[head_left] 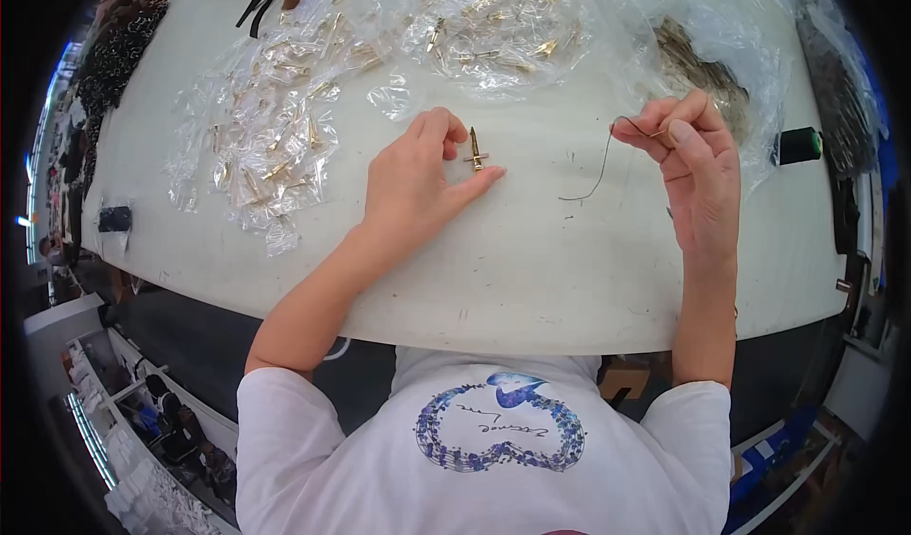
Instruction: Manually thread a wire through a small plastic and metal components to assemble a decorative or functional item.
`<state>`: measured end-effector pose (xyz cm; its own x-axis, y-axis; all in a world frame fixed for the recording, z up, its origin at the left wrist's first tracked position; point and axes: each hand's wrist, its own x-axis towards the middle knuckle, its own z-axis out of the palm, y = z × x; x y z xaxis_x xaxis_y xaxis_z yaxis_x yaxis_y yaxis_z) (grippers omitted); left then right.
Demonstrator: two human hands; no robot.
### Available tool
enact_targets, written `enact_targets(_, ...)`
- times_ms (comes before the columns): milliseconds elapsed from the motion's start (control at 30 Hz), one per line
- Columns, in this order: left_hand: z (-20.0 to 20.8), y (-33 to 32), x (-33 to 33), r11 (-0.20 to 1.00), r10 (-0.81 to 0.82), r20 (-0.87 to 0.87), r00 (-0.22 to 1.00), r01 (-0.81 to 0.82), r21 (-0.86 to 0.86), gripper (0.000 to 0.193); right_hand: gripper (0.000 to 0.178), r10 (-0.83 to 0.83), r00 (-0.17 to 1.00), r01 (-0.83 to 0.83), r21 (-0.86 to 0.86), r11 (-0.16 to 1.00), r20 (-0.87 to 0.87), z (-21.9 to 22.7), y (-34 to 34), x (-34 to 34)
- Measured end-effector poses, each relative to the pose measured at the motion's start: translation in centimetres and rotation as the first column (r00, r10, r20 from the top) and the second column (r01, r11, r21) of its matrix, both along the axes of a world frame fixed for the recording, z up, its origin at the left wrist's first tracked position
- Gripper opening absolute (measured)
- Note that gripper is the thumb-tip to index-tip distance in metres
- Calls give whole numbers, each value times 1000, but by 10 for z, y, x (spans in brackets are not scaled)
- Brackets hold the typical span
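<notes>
On the pale table, a small gold metal piece [476, 148] with a pointed end and a short crossbar sits beside my left hand [418, 169]. The thumb of that hand stretches to the piece's lower end, and its other fingers curl at the piece's left, apart from the thumb. My right hand [697, 160] is raised above the table, thumb and fingertips pinched on a dark thread [604, 165]. The thread loops up from the fingertips and hangs down to the left. Whether a needle is also in the pinch, I cannot tell.
Clear plastic bags [275, 146] with several gold pieces spread across the left and far middle. A larger plastic bag [759, 51] with brown material lies at far right, near a dark thread spool [800, 146]. Another dark spool [115, 219] stands at the left edge.
</notes>
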<state>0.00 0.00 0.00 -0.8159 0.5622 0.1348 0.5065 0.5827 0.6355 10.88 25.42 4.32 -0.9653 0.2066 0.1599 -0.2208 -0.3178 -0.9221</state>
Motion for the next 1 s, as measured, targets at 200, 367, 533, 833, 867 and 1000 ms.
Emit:
enact_targets(200, -2, 3, 5, 989, -143, -153, 978, 134, -63, 21, 9, -46, 979, 5, 204, 979, 198, -10, -23, -2)
enact_targets(367, 8, -4, -4, 998, -47, 139, 989, 41, 47, 15, 10, -26, 951, -36, 191, 981, 310, -25, -26, -4)
enact_targets(533, 3, -10, -23, 978, -73, 473, 878, -31, 208, 17, 12, 79, 911, -82, -8, 997, 405, -14, -34, -1)
enact_targets(833, 12, -5, -6, 858, -424, 784, 453, -76, 507, 16, 15, 29, 911, -164, 296, 941, 412, -20, -60, 2)
enact_targets(867, 13, -4, -2, 855, -452, 805, 385, -70, 514, 15, 16, 52, 917, -178, 290, 940, 396, -26, -60, 1)
enact_targets(1000, 14, 0, 8, 837, -482, 812, 329, -103, 538, 14, 19, 51, 934, -136, 223, 965, 354, -29, -61, 3)
